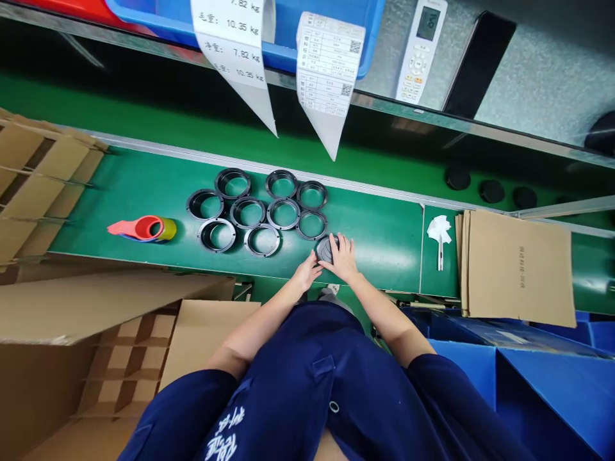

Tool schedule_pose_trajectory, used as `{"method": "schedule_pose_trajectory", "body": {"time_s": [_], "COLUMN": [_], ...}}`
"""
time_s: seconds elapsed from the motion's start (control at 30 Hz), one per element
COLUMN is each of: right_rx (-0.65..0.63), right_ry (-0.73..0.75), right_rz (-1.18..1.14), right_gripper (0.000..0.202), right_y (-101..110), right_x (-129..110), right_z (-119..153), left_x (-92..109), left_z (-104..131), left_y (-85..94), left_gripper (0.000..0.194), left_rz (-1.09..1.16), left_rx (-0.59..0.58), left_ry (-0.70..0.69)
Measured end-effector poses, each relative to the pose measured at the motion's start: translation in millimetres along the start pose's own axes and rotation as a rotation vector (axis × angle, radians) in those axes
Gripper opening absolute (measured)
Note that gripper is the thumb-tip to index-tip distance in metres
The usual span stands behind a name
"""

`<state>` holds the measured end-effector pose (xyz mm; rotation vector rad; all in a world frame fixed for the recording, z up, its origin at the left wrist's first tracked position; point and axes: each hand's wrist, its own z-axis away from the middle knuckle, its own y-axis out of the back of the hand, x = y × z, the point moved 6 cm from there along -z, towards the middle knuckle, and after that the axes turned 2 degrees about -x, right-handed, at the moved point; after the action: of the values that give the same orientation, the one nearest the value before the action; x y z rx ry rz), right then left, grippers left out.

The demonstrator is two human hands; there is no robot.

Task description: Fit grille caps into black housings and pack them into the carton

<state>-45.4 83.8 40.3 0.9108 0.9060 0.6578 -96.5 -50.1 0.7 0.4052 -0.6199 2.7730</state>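
A black round part (pixel 325 250) with concentric ridges rests at the front edge of the green bench. My right hand (pixel 342 257) lies over its right side, fingers and thumb around the rim. At its lower left edge is my left hand (pixel 307 271), fingertips against the rim and fingers bent. Both hands hold this part between them. Just beyond it stand several black rings; the closest is a thin ring (pixel 312 225), and another black ring (pixel 262 240) sits further left near the bench edge.
Red and yellow tape-like rolls (pixel 148 228) lie at left. A white scrap with a blade-like tool (pixel 440 246) and stacked cardboard (pixel 521 269) are at right. Paper labels (pixel 329 70) hang from the shelf above. A divided carton (pixel 129 358) and blue bins (pixel 552 397) flank my body.
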Motion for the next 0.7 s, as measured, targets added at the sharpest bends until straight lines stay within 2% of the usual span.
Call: {"method": "schedule_pose_trajectory", "body": {"time_s": [0.07, 0.13, 0.2, 0.27, 0.4, 0.47, 0.53, 0.57, 0.63, 0.7], "right_rx": [0.056, 0.185, 0.297, 0.270, 0.092, 0.111, 0.219, 0.295, 0.455, 0.599], "right_ry": [-0.014, -0.027, -0.064, -0.086, -0.048, -0.030, -0.111, -0.192, -0.401, -0.621], "right_rz": [-0.026, -0.042, -0.038, -0.031, -0.048, -0.124, -0.299, -0.396, -0.553, -0.685], "right_gripper": [0.085, 0.079, 0.079, 0.080, 0.079, 0.079, 0.075, 0.071, 0.059, 0.050], "right_y": [16.9, 37.2, 48.7, 41.3, 8.9, 15.9, 48.6, 72.6, 127.1, 178.8], "right_x": [1.3, 0.5, 0.9, 1.9, 8.0, 24.7, 69.8, 105.2, 196.0, 297.1], "right_z": [0.5, -0.1, -0.7, -3.0, -10.4, -18.1, -30.8, -38.5, -53.6, -64.6], "left_x": [-0.7, 0.1, 1.5, 2.2, 9.7, 15.9, 20.7, 22.5, 22.8, 19.9], "left_z": [-3.2, -5.9, -7.5, -8.2, -9.2, -6.5, 1.4, 7.2, 21.0, 35.8], "left_y": [-9.4, -14.5, -15.1, -11.5, -3.9, -0.7, 3.7, 6.1, 11.1, 16.2], "left_gripper": [0.044, 0.046, 0.048, 0.049, 0.053, 0.053, 0.051, 0.050, 0.047, 0.048], "left_rz": [-0.028, -0.063, -0.102, -0.133, -0.136, -0.129, -0.123, -0.115, -0.087, -0.045], "left_rx": [-0.048, -0.081, -0.092, -0.070, -0.017, 0.047, 0.152, 0.208, 0.313, 0.423], "left_ry": [0.024, 0.052, 0.074, 0.111, 0.143, 0.128, 0.104, 0.085, 0.067, 0.074]}}
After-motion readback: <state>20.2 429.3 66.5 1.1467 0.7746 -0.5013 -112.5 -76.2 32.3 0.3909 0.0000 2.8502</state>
